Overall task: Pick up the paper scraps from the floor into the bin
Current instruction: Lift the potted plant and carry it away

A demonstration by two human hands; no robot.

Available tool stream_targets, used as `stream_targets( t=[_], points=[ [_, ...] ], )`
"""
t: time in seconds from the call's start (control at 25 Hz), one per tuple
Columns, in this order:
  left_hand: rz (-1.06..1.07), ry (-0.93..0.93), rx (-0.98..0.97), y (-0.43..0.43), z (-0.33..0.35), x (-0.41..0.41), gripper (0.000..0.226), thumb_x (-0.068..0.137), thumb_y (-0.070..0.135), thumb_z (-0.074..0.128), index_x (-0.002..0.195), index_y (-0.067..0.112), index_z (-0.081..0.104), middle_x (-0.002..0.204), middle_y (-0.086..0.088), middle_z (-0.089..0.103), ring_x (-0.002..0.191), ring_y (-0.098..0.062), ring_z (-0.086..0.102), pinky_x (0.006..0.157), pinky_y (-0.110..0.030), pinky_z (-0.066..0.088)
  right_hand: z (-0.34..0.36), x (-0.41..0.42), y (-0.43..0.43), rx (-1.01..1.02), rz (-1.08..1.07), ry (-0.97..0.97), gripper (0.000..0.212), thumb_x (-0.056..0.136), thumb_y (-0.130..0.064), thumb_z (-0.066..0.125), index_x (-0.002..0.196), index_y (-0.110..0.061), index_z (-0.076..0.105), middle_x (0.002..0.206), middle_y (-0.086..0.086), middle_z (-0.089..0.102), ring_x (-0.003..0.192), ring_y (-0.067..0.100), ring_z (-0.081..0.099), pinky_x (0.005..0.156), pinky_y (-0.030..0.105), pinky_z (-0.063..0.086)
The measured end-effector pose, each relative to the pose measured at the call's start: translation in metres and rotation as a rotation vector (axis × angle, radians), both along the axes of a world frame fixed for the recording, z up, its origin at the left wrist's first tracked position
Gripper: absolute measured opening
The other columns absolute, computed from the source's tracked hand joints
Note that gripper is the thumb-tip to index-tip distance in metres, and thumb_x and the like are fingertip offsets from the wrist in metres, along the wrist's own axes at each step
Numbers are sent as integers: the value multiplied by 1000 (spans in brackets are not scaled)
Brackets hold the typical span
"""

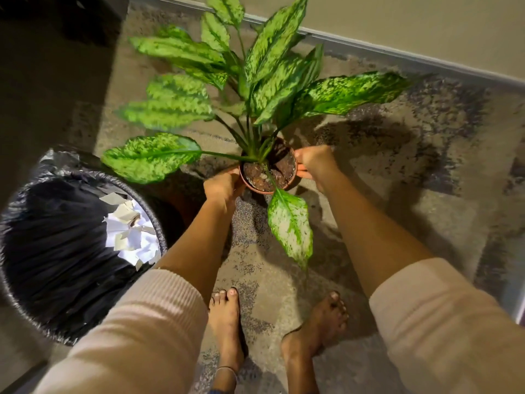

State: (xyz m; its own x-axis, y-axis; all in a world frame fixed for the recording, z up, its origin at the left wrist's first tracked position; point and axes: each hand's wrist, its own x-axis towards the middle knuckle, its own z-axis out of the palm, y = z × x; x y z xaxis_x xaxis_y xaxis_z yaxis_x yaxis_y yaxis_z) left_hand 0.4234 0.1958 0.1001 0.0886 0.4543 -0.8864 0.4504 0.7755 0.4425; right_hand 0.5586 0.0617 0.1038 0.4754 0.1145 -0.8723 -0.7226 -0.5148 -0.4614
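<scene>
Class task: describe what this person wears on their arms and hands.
The left sleeve and right sleeve are pale pinkish-beige ribbed knit, pushed partway up the arms. The left hand and right hand wear no gloves; no watch or rings show.

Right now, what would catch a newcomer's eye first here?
The big variegated plant at centre, its terracotta pot gripped by the left hand and right hand on either side. Left of it stands the black-lined bin with torn paper scraps inside.
</scene>
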Motion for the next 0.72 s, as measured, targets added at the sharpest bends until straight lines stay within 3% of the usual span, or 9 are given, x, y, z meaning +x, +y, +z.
stream_targets(
  t=[0.08, 0.2, 0.28, 0.4, 0.52, 0.6, 0.72],
  points=[
    [-113, 2, 9, -5, 6, -4, 27, 91, -12, 48, 74, 5, 60, 48, 7, 65, 70, -13, 64, 63, -22, 54, 2, -11, -16, -37, -20, 36, 29, 90, 10, 50, 118, 11, 59, 120, 25, 61, 102, 32, 61, 85, 38, 53],
    [-155, 50, -3, -19, 18, -7, 22, 90, -11, 53, 73, 3, 60, 42, 3, 62, 39, -7, 61, 47, -18, 55, 11, -19, -44, -25, -73, 92, 27, 91, 9, 53, 117, 11, 59, 120, 24, 62, 101, 31, 61, 80, 35, 50],
    [-188, 49, -28, -30, 22, -9, 20, 90, -10, 55, 76, 4, 61, 47, 1, 65, 43, -8, 63, 44, -19, 54, 20, -25, -66, -10, -91, 107, 27, 92, 6, 54, 118, 10, 58, 106, 18, 64, 99, 29, 60, 82, 35, 50],
    [-278, 10, -77, -53, 35, -3, 19, 92, -6, 54, 84, 8, 62, 74, -5, 65, 67, -13, 62, 46, -18, 54, 36, -30, -105, 30, -149, 80, 24, 91, 1, 56, 115, 6, 60, 103, 17, 64, 98, 28, 61, 86, 36, 51],
    [-330, -8, -71, -81, 57, 12, 16, 92, -8, 52, 97, 0, 65, 71, -6, 67, 58, -13, 65, 53, -20, 57, 50, -28, -143, 62, -202, 67, 19, 90, 1, 57, 109, 2, 61, 102, 17, 65, 92, 26, 62, 91, 39, 53],
    [-380, -26, -95, -104, 74, 25, 22, 93, -10, 49, 109, -3, 63, 67, -6, 69, 53, -13, 66, 60, -23, 58, 61, -26, -171, 77, -248, 51, 18, 90, 1, 59, 107, 3, 61, 92, 14, 66, 86, 24, 64, 83, 36, 55],
    [-444, -57, -125, -140, 99, 45, 29, 93, -11, 46, 121, -13, 57, 88, -13, 69, 49, -12, 65, 50, -21, 57, 76, -24, -213, 78, -349, 10, 5, 87, 2, 63, 90, -2, 64, 85, 12, 67, 80, 24, 66, 75, 34, 57]
  ],
)
